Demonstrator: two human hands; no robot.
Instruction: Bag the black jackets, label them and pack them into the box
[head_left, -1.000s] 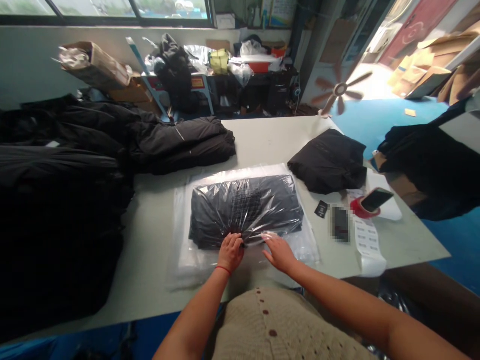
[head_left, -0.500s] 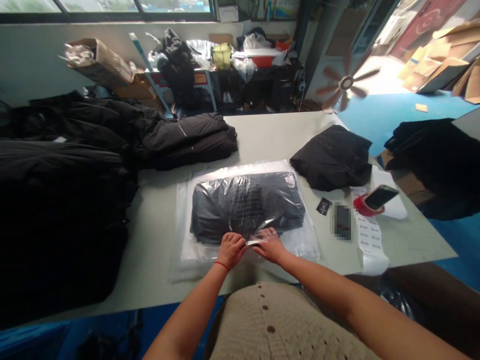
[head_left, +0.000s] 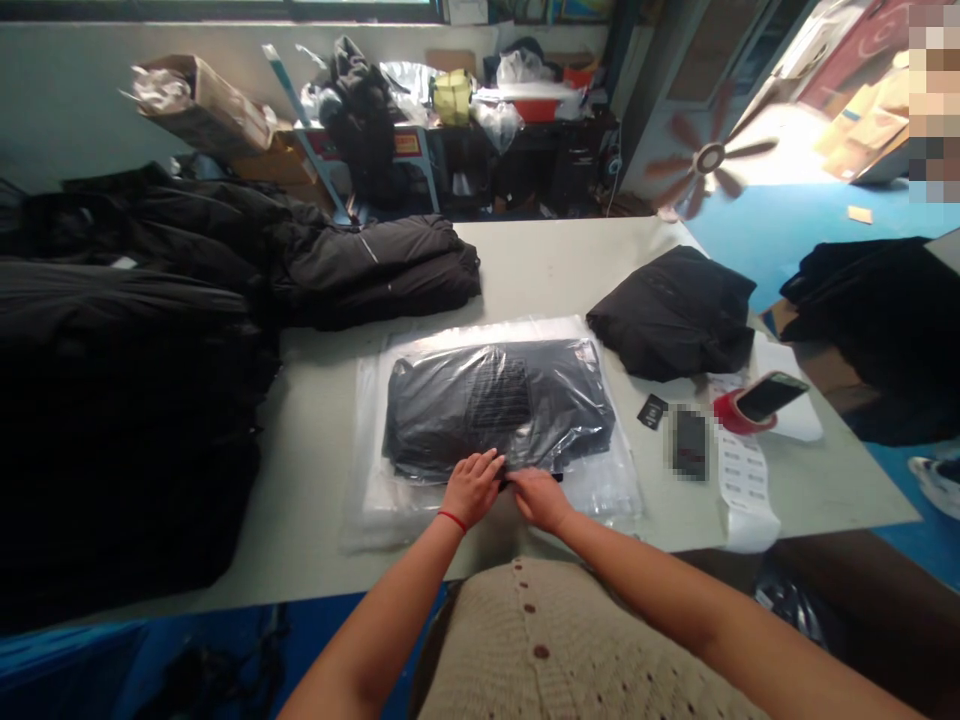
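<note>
A folded black garment (head_left: 495, 405) lies inside a clear plastic bag (head_left: 375, 500) on the grey table (head_left: 315, 540), straight in front of me. My left hand (head_left: 471, 487), with a red string at the wrist, rests flat on the bag's near edge with its fingers stretched out. My right hand (head_left: 541, 497) sits right beside it, fingers curled down onto the plastic at the same edge. The two hands touch each other over the bag's near flap.
A tall pile of black garments (head_left: 127, 380) fills the table's left side. Another folded black garment (head_left: 671, 315) lies at the right, with a phone on a red tape roll (head_left: 757, 402), a small black tag (head_left: 652, 411) and a strip of labels (head_left: 742, 480). A fan (head_left: 709, 160) spins behind.
My left hand has opened from a pinch and lies flat. My right hand has slid left along the bag's edge until it meets the left. The plastic over the garment looks smoother.
</note>
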